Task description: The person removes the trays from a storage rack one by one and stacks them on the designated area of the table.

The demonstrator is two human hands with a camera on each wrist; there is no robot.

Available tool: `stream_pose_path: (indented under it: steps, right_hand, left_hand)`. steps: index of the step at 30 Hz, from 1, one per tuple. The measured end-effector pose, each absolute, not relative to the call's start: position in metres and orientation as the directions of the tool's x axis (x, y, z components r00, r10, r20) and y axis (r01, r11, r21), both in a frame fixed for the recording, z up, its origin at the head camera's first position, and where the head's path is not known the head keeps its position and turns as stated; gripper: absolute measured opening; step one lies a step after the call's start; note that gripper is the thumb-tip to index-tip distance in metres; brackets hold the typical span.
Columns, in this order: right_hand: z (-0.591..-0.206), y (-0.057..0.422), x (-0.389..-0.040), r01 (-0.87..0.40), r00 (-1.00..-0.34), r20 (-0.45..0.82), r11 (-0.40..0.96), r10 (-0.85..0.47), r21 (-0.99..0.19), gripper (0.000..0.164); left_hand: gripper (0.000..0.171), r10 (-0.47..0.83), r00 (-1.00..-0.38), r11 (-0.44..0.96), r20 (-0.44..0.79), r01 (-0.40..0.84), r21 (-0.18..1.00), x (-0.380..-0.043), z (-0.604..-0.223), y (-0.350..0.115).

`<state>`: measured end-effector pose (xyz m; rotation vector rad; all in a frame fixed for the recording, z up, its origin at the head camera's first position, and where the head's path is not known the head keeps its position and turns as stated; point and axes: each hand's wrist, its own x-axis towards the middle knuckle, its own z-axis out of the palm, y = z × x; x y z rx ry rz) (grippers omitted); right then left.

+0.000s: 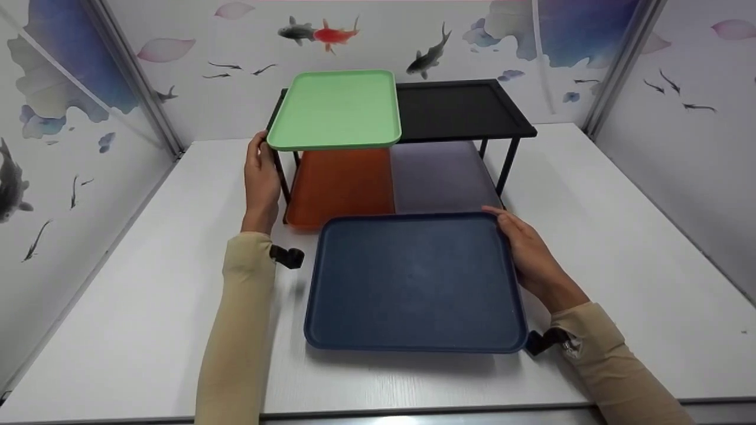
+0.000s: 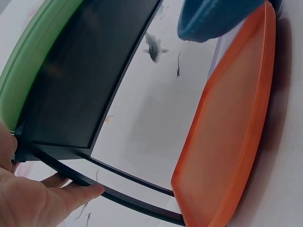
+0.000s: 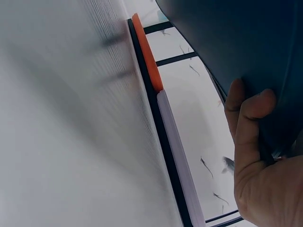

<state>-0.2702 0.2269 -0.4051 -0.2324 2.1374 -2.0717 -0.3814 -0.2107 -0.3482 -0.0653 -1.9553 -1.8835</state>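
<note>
A dark blue tray (image 1: 416,283) is held up in front of a black two-tier rack (image 1: 466,109), tilted toward the head camera. My right hand (image 1: 534,262) grips its right edge, with fingertips (image 3: 258,105) pressed to its underside in the right wrist view. My left hand (image 1: 261,183) holds the rack's front left corner, its fingers along the black leg (image 2: 137,204). A light green tray (image 1: 336,109) lies on the left half of the top shelf. Below, an orange tray (image 1: 345,186) and a greyish purple tray (image 1: 443,177) lie side by side.
The rack stands on a white table (image 1: 147,295), near a back wall (image 1: 177,112) printed with fish and petals. Side walls close the space at left and right. The table's front edge (image 1: 366,414) runs below the blue tray.
</note>
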Motion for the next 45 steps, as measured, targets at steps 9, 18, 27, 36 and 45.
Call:
stream_pose_path:
  steps: [9,18,27,36,45]
  right_hand:
    - [-0.4067,0.2274,-0.2702,-0.012,-0.969,0.004,0.032,-0.249,-0.999,0.060]
    - [-0.4073,0.2267,-0.2694,-0.001,-0.964,-0.010,0.041,-0.267,-0.999,0.060]
    - [-0.4082,0.2268,-0.2697,0.027,-0.960,-0.046,0.073,-0.274,-0.997,0.059]
    - [-0.4084,0.2269,-0.2693,0.056,-0.954,-0.087,0.114,-0.287,-0.992,0.064]
    - [-0.4063,0.2256,-0.2704,0.160,-0.958,-0.193,0.165,-0.212,-0.973,0.064]
  left_hand:
    - [0.046,-0.255,-0.902,0.087,0.348,0.337,0.937,-0.3820,-0.3490,-0.2111]
    - [0.046,-0.254,-0.902,0.065,0.348,0.343,0.937,-0.3818,-0.3491,-0.2106]
    - [0.046,-0.244,-0.906,0.057,0.345,0.342,0.938,-0.3821,-0.3485,-0.2109]
    - [0.047,-0.250,-0.912,0.072,0.326,0.319,0.945,-0.3791,-0.3477,-0.2107]
    - [0.047,-0.246,-0.915,0.057,0.321,0.317,0.947,-0.3803,-0.3470,-0.2109]
